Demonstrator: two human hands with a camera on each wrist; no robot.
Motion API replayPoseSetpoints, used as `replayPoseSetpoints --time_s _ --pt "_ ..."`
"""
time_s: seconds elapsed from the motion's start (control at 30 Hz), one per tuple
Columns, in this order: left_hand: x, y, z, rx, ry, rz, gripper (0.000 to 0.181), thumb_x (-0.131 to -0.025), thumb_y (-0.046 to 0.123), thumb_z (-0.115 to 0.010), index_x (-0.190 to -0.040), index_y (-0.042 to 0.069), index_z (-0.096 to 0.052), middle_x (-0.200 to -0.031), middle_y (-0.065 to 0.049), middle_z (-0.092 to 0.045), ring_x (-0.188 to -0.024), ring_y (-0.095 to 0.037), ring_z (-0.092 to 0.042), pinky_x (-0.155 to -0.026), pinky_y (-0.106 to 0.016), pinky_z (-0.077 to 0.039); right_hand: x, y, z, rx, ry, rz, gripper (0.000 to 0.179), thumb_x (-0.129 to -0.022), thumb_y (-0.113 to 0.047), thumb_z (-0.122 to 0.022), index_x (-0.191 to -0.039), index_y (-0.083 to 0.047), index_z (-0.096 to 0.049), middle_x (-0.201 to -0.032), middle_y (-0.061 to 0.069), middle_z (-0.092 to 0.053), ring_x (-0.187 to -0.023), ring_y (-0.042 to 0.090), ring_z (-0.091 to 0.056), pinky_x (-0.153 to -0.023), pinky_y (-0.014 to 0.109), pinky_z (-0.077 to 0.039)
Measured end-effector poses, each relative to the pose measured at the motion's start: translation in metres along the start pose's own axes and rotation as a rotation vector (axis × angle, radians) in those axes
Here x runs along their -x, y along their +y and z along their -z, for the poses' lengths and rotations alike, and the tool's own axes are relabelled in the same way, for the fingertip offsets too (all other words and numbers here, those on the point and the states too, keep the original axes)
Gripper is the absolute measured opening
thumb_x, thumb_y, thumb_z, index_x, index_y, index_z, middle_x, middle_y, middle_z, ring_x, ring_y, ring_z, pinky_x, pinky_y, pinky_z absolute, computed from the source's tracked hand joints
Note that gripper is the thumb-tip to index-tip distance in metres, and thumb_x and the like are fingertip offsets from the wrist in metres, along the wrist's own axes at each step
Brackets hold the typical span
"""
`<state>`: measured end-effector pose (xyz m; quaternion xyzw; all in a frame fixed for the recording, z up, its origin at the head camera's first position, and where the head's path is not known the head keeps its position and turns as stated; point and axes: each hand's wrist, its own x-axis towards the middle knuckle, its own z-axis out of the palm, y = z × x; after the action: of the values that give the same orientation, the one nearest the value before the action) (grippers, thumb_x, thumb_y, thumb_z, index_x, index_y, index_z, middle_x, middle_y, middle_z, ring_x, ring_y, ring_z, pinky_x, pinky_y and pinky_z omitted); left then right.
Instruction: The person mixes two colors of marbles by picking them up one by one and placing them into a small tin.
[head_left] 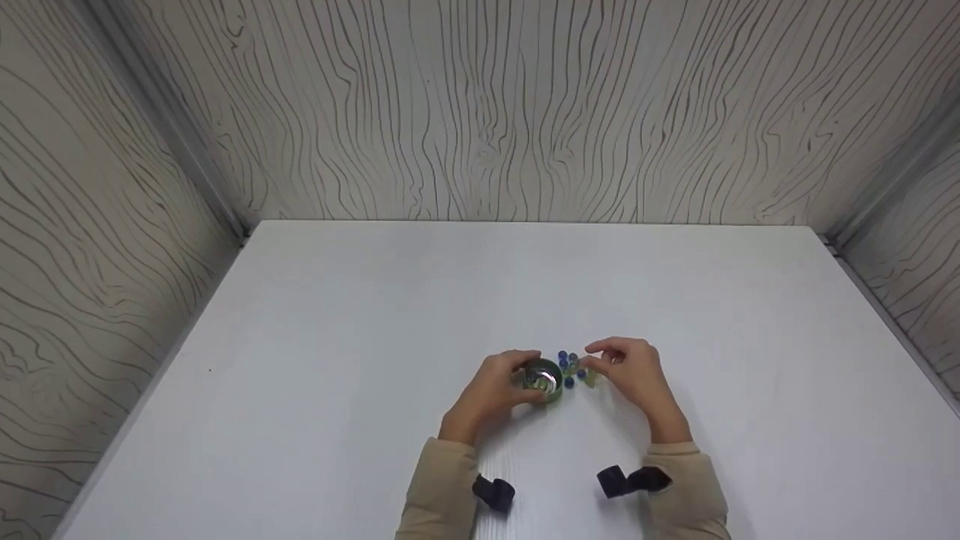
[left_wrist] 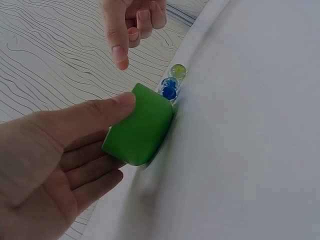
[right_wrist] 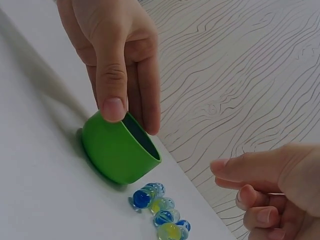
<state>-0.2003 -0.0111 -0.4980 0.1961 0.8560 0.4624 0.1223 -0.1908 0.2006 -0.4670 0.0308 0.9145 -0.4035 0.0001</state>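
Note:
My left hand (head_left: 491,386) grips a small green cup (right_wrist: 117,150) by its sides, thumb on one side and fingers on the other. The cup stands on the white table, its shiny inside visible in the head view. Beside it lies a cluster of glass marbles (right_wrist: 162,205), some blue and some clear with yellow. My right hand (head_left: 630,367) hovers just over the right side of the cluster, thumb and index finger stretched toward it with a small gap between their tips. Its other fingers are bent in, and nothing shows between the fingers.
The white table (head_left: 360,322) spreads wide around both hands. Behind it rises a wood-grain patterned wall (head_left: 480,112), with similar panels at both sides. Black straps (head_left: 634,481) sit on the forearms over beige sleeves.

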Motion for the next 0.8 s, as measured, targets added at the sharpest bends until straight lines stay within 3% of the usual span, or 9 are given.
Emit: replayPoseSetpoints --time_s 0.27,0.8 --pt "-0.001 0.001 0.000 -0.006 -0.006 0.021 0.061 -0.079 0.016 -0.079 -0.133 0.002 -0.055 -0.133 -0.015 -0.061 -0.128 -0.030 -0.057 -0.111 -0.039 -0.047 -0.010 0.015 0.003 0.004 -0.012 -0.061 0.023 -0.085 -0.013 -0.072 -0.104 0.000 -0.073 -0.075 0.003 -0.058 -0.072 0.013 -0.045 -0.058 0.019 -0.035" --pt "0.000 -0.002 0.001 -0.014 -0.003 -0.024 0.061 -0.080 0.016 -0.078 -0.133 0.001 -0.054 -0.132 -0.015 -0.062 -0.126 -0.029 -0.058 -0.109 -0.037 -0.049 -0.016 0.027 -0.007 -0.028 0.010 -0.056 0.022 -0.086 -0.013 -0.070 -0.103 0.001 -0.073 -0.083 0.012 -0.066 -0.072 0.011 -0.048 -0.059 0.017 -0.038"
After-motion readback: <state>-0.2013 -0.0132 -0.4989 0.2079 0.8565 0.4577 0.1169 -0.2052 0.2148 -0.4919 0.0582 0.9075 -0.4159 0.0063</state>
